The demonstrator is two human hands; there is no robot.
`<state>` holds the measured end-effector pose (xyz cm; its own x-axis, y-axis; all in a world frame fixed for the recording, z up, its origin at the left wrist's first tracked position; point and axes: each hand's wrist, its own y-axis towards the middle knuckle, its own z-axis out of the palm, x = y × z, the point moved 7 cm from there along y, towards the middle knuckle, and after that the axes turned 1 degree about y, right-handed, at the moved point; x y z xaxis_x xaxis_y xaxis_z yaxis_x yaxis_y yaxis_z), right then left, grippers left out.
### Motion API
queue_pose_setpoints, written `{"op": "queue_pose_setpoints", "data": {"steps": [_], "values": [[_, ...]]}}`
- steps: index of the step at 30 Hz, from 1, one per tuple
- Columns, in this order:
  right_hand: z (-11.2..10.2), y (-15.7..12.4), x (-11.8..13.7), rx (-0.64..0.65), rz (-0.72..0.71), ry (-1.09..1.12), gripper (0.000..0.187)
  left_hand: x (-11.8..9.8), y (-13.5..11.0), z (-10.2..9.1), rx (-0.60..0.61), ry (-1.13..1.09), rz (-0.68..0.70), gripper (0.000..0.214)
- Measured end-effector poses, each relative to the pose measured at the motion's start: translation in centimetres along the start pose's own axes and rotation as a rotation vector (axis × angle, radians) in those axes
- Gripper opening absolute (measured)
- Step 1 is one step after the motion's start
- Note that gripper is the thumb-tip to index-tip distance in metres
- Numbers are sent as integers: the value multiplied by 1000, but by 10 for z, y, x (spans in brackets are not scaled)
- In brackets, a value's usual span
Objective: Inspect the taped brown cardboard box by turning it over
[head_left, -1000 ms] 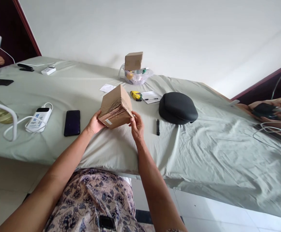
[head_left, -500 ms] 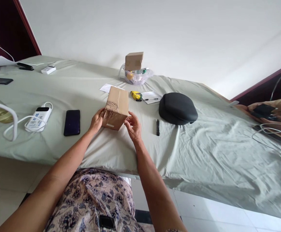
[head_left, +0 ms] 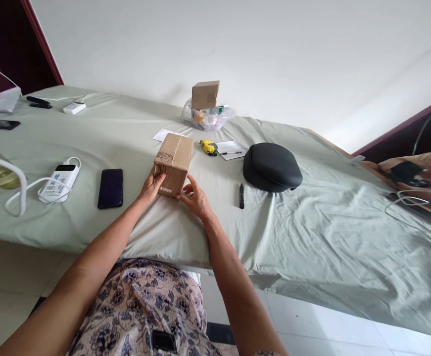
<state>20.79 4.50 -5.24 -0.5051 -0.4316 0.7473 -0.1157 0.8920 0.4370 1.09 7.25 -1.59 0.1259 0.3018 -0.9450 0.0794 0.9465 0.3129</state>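
A brown cardboard box with a strip of tape and a dark scribble on top rests on the cloth-covered table in front of me. My left hand grips its left side, the thumb lying on the near face. At the near right corner, my right hand has its thumb and fingers against the box. Some fingertips of both hands are hidden. Just beyond the box lies a sheet of white paper, partly covered by it. To its right are a yellow tape measure and a black marker.
Left of me are a phone and a white power bank with a cable. A black case sits to the right. Behind stands a clear plastic basket bearing a smaller box. Other people's hands show at both edges.
The box has turned slightly and shifted a little left. My right hand moved left with it, and my left thumb came onto the near face. At far left, another person's hand and paper moved.
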Motion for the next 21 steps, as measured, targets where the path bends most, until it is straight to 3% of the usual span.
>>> {"op": "queue_pose_setpoints", "data": {"steps": [6, 14, 18, 21], "values": [[9, -2, -2, 72, 19, -79, 95, 7, 2, -7, -76, -102, -1, 75], [4, 0, 5, 66, -32, 37, 98, 13, 4, -8, -76, -148, -49, 77], [0, 0, 12, 17, -66, 47, 89, 17, 6, -12, -95, -145, -36, 70], [3, -1, 20, -12, -108, 37, 77, 24, 8, -27, -222, -77, -19, 67]]}}
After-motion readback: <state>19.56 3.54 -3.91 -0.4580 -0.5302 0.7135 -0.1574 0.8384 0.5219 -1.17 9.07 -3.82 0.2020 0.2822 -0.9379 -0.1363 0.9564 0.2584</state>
